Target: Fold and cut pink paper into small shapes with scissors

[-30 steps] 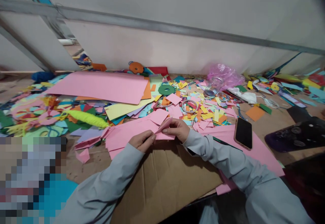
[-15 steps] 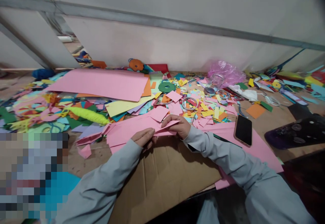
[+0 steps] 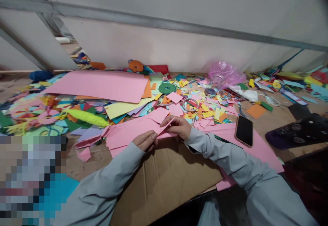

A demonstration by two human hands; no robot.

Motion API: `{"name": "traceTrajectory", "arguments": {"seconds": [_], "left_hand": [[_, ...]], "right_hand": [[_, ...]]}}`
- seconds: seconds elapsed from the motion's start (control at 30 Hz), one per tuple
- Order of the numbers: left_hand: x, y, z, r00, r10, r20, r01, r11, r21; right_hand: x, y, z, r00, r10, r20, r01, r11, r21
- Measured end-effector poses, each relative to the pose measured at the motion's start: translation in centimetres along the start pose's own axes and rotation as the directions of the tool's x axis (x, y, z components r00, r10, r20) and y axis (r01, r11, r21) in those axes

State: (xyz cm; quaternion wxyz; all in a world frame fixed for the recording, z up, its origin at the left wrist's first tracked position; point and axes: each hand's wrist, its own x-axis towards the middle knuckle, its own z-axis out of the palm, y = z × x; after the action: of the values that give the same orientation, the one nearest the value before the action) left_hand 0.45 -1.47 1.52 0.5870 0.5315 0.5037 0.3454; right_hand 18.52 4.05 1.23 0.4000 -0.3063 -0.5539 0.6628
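Paper covers the brown desk (image 3: 279, 118): small cut squares and strips in pink, yellow, orange, blue and green, too many to count. At the near edge, over one flat sheet of brown cardboard (image 3: 164, 180), both hands pinch one small folded piece of pink paper (image 3: 167, 124). The left hand (image 3: 146, 140) grips its near-left end between thumb and fingers; the right hand (image 3: 179, 127) holds the raised far end, fingers curled on it. The piece lies against a larger creased pink sheet (image 3: 128, 132). One black smartphone (image 3: 244, 130), screen dark, rests on pink paper just right of the right sleeve. One large smooth pink sheet (image 3: 102, 85) lies further back, one green paper ring (image 3: 167, 88) beside it.
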Motion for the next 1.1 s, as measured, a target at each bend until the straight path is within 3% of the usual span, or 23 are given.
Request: {"name": "traceTrajectory", "arguments": {"seconds": [0.2,0.37,0.5,0.67,0.77,0.97,1.1], "left_hand": [[0.2,-0.3,-0.1,0.999,0.038,-0.029,-0.036,0.998,0.056],[0.8,-1.2,-0.4,0.987,0.137,-0.084,-0.120,0.976,0.182],[1.0,-1.4,-0.4,0.965,0.221,-0.142,-0.160,0.924,0.348],[0.8,-1.5,-0.1,0.961,0.252,-0.115,-0.184,0.891,0.414],[0.7,-1.4,0.0,0.969,0.221,-0.107,-0.170,0.919,0.356],[0.2,-0.5,0.0,0.995,-0.039,-0.096,0.039,0.999,-0.003],[0.3,-0.5,-0.3,0.997,-0.052,-0.063,0.047,0.996,-0.076]], "right_hand": [[0.1,0.3,-0.4,0.998,0.063,-0.003,-0.063,0.998,-0.005],[0.2,0.1,-0.7,0.993,0.120,-0.021,-0.120,0.993,0.013],[-0.1,-0.1,-0.2,0.990,0.113,-0.083,-0.113,0.994,0.008],[-0.1,0.2,0.1,0.986,0.082,-0.145,-0.085,0.996,-0.016],[-0.1,0.3,-0.1,0.985,0.069,-0.157,-0.071,0.997,-0.005],[-0.1,0.3,-0.4,0.987,0.072,-0.142,-0.072,0.997,0.006],[-0.1,0.1,-0.4,0.987,0.030,-0.158,-0.035,0.999,-0.032]]}}
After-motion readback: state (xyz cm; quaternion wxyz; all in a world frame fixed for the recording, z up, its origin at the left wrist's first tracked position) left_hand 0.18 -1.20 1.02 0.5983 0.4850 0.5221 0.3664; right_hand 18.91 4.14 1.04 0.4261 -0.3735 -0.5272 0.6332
